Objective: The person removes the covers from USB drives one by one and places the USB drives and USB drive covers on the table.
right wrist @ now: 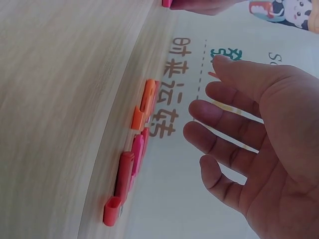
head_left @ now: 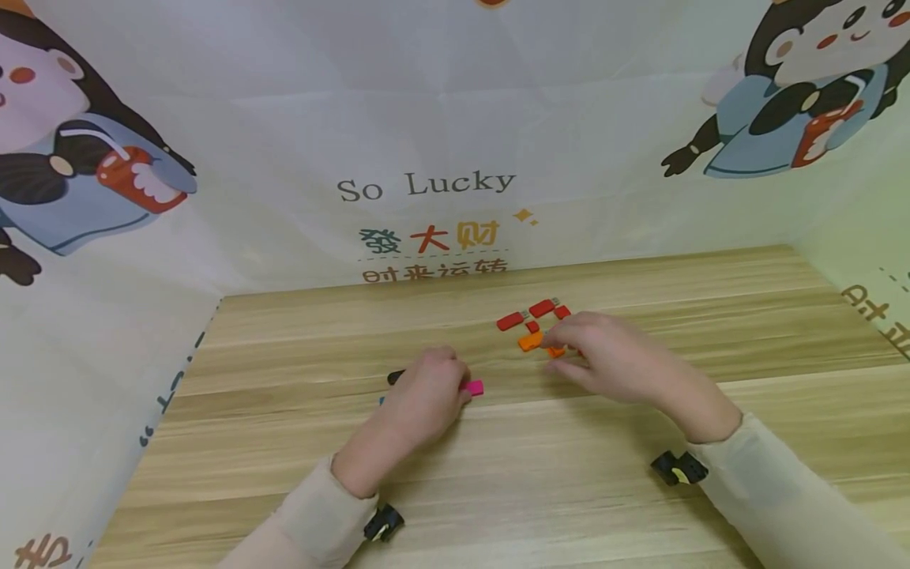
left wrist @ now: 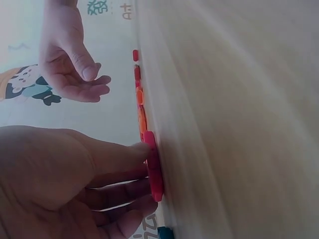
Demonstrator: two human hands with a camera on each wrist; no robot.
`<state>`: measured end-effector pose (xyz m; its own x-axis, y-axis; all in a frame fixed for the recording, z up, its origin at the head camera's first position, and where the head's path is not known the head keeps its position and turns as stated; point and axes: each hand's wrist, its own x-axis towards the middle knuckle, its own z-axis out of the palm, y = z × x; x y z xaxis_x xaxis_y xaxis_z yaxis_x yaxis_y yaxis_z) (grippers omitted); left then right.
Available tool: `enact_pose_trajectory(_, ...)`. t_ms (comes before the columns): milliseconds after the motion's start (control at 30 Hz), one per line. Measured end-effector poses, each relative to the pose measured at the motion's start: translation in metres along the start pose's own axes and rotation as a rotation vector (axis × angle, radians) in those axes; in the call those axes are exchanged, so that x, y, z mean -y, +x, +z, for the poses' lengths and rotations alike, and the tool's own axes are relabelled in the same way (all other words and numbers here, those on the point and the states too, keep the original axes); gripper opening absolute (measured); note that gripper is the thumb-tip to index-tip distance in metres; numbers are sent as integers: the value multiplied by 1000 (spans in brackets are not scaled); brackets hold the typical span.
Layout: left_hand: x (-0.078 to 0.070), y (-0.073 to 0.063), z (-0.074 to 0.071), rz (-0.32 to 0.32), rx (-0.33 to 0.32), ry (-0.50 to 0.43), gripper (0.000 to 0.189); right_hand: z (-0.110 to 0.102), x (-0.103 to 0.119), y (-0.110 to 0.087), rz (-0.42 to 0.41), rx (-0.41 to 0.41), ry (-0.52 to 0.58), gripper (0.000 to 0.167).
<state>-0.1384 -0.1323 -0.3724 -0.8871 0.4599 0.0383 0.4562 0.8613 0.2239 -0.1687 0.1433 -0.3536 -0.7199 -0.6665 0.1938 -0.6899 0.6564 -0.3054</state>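
Note:
My left hand (head_left: 429,395) is low over the table and pinches a pink USB stick (head_left: 473,388) between thumb and fingers. In the left wrist view the pink stick (left wrist: 153,167) lies close along the tabletop, the thumb on its near side. My right hand (head_left: 613,356) hovers above the group on the right, holding nothing; the right wrist view shows its fingers (right wrist: 219,132) relaxed and slightly bent. Closest to it are an orange USB stick (head_left: 530,341) and an orange cap (head_left: 556,352), partly hidden by the fingers in the head view.
Behind the orange pieces lie two red USB sticks (head_left: 509,321) with bare metal plugs and red caps (head_left: 532,325). A black piece (head_left: 395,377) and a blue piece (head_left: 381,401) show beside my left hand, mostly covered. A printed white cloth (head_left: 441,118) walls the wooden table (head_left: 540,490).

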Motion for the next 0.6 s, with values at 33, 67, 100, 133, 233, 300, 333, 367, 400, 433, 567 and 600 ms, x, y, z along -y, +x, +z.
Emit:
enact_pose_trajectory(33, 0, 0, 0, -1, 4, 5, 17, 0, 0, 0, 4, 3, -1, 26)
enact_pose_trajectory(67, 0, 0, 1, -3, 8, 6, 17, 0, 1, 0, 9, 7, -1, 27)
enact_pose_trajectory(100, 0, 0, 1, -6, 14, 5, 17, 0, 1, 1, 13, 8, -1, 28)
enact_pose_trajectory(133, 1, 0, 2, -8, 17, 6, 17, 1, 2, 1, 18, 11, -3, 28)
enact_pose_trajectory(233, 2, 1, 3, -9, 19, 2, 17, 1, 3, 1, 16, 11, -3, 29)
enact_pose_trajectory(300, 2, 1, 3, -10, 18, -5, 18, 1, 3, 1, 12, 9, -4, 28)
enact_pose_trajectory(333, 2, 1, 4, -10, 17, -8, 18, 2, 3, 1, 9, 7, -3, 28)
enact_pose_trajectory(367, 3, 1, 4, -11, 14, -11, 17, 2, 3, 1, 4, 5, -1, 28)
enact_pose_trajectory(400, 3, 1, 4, -12, 10, -13, 16, 2, 3, 1, 2, 3, 0, 27)
enact_pose_trajectory(433, 3, 1, 4, -13, 6, -13, 15, 2, 3, 1, -2, 1, 3, 27)
enact_pose_trajectory(567, 4, 1, 5, -21, -4, -18, 12, 2, 3, 0, -13, -7, 13, 26)
enact_pose_trajectory(600, 4, 1, 5, -21, -5, -17, 13, 2, 3, 0, -15, -7, 14, 26)
